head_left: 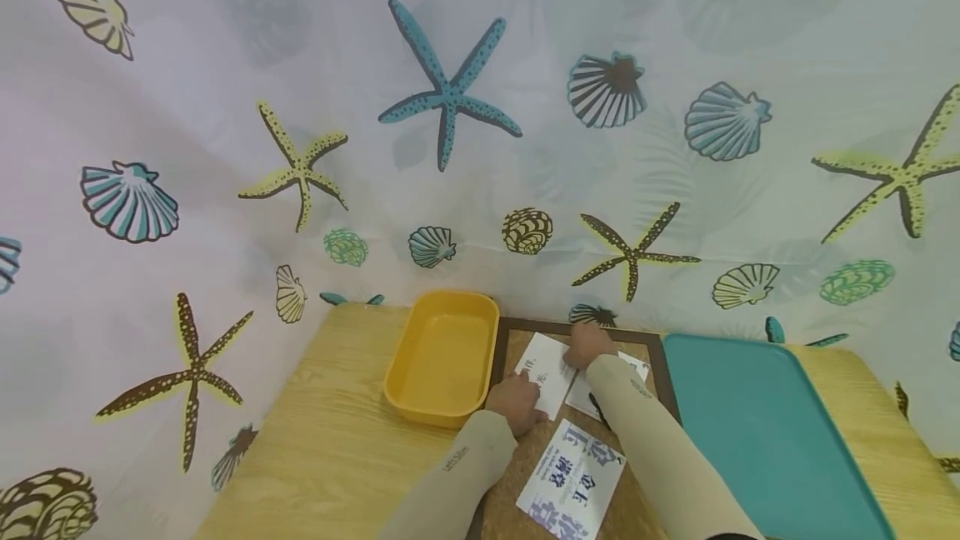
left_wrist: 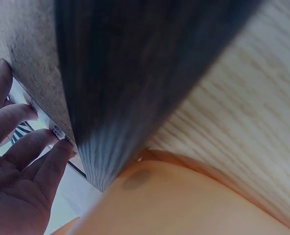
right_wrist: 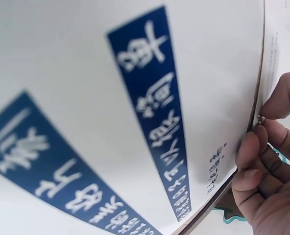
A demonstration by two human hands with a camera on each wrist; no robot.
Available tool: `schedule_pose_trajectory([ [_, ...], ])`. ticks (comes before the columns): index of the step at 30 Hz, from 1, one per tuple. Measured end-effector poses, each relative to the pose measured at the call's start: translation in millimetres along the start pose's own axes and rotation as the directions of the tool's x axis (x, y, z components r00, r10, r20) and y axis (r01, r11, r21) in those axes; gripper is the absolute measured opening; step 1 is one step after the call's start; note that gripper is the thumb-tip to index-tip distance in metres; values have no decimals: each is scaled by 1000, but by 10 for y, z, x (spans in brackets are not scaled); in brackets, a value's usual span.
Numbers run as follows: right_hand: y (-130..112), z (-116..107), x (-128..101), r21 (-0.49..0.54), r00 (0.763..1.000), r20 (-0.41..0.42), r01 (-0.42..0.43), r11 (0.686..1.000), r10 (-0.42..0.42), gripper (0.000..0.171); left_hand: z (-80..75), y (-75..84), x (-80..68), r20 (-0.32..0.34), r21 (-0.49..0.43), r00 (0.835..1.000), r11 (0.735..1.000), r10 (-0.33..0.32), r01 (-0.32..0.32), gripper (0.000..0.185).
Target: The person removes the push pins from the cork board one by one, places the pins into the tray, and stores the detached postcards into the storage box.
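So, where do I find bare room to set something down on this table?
The wood-grain tabletop is bare left of the yellow tub, toward the starfish-print sheet. The tub's floor looks bare, and so does the teal tray, right of the framed corkboard. That board is crowded by printed cards, the left hand and the right hand.

A yellow tub (head_left: 448,361) and, farther right, a teal tray (head_left: 765,432) are resting on the wooden table (head_left: 322,423); a seashell-patterned curtain (head_left: 480,198) is hanging behind
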State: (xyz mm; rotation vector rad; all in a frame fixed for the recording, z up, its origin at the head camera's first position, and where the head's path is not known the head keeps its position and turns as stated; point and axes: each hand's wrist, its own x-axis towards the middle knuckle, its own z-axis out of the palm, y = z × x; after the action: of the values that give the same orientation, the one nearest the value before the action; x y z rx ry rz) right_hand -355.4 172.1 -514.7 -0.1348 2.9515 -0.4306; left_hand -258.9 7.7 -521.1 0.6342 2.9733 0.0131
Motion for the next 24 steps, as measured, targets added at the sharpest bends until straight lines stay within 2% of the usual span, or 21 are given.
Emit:
schedule_pose_trajectory([
  [4,56,24,-14,-9,1000,6,-14,1000,14,14,39,48,-13,16,-26,1000,1000,-4,5,43],
  [7,58,-4,29,-10,1000,4,8,1000,-8,15,48,37,11,15,-25,1000,1000,-13,13,43],
  [12,39,-54,76,-14,999,-12,45,999,-45,15,41,-4,38,1,-5,1000,1000,-6,6,43],
  [24,-21,-155,8,-3,999,13,44,999,-44,16,-19,-4,-14,18,-23,1000,1000,-20,20,42],
])
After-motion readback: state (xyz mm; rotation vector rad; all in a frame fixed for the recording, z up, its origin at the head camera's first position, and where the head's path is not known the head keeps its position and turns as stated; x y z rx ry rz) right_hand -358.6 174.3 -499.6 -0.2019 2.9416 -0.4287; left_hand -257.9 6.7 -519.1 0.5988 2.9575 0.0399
